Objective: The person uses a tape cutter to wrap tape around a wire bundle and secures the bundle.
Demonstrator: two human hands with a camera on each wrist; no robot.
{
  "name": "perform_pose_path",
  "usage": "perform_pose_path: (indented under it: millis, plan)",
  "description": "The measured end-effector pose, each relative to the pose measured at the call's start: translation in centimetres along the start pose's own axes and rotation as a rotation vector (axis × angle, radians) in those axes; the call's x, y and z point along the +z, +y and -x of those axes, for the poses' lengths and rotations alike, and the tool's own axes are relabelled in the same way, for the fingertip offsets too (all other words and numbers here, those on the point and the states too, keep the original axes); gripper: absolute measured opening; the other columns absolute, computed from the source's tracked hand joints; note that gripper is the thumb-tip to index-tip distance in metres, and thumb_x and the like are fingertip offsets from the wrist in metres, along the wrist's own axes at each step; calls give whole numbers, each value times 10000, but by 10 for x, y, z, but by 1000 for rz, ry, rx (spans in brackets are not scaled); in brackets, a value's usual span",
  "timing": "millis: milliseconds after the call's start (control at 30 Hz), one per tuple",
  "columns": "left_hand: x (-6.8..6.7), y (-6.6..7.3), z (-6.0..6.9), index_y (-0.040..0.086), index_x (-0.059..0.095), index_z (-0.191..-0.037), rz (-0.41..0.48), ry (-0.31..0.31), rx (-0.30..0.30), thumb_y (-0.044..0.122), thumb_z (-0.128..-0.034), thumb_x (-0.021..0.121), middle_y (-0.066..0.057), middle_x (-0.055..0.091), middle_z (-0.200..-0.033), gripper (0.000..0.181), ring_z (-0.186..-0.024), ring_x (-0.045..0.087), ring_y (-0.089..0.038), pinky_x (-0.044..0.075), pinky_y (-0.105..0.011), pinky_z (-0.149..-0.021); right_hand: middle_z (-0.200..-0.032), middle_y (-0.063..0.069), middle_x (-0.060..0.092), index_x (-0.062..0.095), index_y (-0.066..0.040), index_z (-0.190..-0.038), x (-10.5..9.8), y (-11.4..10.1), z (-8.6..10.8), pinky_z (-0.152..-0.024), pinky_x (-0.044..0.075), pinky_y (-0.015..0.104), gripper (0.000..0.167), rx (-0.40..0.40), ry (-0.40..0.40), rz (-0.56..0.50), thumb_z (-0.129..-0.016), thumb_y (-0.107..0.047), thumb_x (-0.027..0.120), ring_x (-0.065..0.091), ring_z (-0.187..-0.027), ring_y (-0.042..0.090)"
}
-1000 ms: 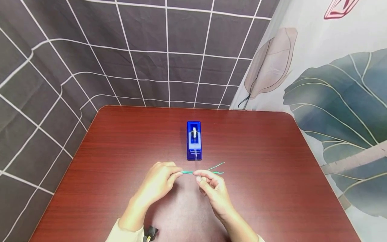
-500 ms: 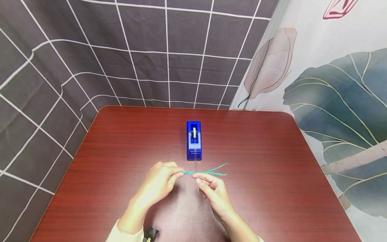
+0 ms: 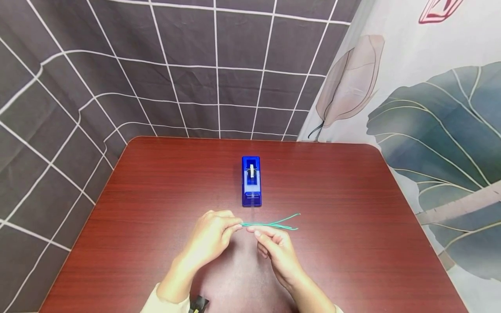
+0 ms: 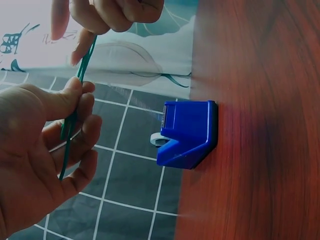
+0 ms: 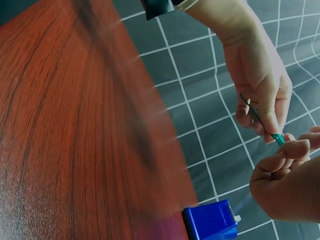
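My left hand (image 3: 213, 234) pinches a small bundle of thin green wires (image 3: 270, 224) between thumb and fingers. Their free ends fork out to the right, and in the left wrist view more wire (image 4: 65, 155) runs across the left palm. A blue tape dispenser (image 3: 251, 180) stands beyond the hands. From it a faint strip of clear tape (image 4: 132, 98) stretches toward the fingers of my right hand (image 3: 278, 252), which seem to pinch its end, with thumb and index finger close together. The right index fingertip lies right beside the wires; whether they touch is unclear.
The reddish-brown wooden table (image 3: 332, 195) lies under everything. A dark grey grid-patterned curtain (image 3: 188, 87) hangs behind and to the left, and a leaf-printed curtain (image 3: 391, 121) on the right. Something black (image 3: 199, 304) shows beside the left sleeve.
My left hand has shifted slightly right, carrying the green wires, so their forked ends reach farther past the right hand. More wire shows above the right fingers. The dispenser stays in place.
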State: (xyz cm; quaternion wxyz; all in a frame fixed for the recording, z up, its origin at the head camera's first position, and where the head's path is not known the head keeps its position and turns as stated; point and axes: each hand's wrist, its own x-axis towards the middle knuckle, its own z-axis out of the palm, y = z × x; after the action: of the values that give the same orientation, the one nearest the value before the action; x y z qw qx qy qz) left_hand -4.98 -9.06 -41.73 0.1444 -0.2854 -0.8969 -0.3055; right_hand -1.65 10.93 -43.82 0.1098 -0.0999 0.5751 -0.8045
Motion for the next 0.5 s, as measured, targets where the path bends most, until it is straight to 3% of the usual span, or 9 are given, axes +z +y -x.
perform_pose_path:
  millis: [100, 400, 500]
  plan:
    - [0, 1, 0, 162, 794, -884, 14, 26, -5, 136, -867, 773, 115, 674, -764, 38, -638, 578, -46, 453, -300, -628, -632, -123, 407, 780, -224, -1031, 0, -1, 0, -557, 313, 169, 296, 46, 11, -13, -1015, -56, 536, 344, -555, 9]
    - [1, 3, -2, 168, 788, -873, 40, 26, -5, 148, -874, 761, 117, 676, -770, 33, -650, 580, -34, 451, -303, -626, -815, -127, 633, 775, -223, -1012, 3, -2, 1, -564, 338, 154, 256, 108, 41, -34, -1016, -85, 560, 371, -564, -11]
    - [1, 2, -2, 169, 791, -870, 26, 34, -5, 138, -863, 773, 114, 686, -772, 36, -655, 601, -49, 465, -313, -638, -738, -130, 571, 776, -233, -1008, 3, -1, 1, -565, 338, 158, 266, 105, 43, -24, -1018, -85, 556, 373, -563, -8]
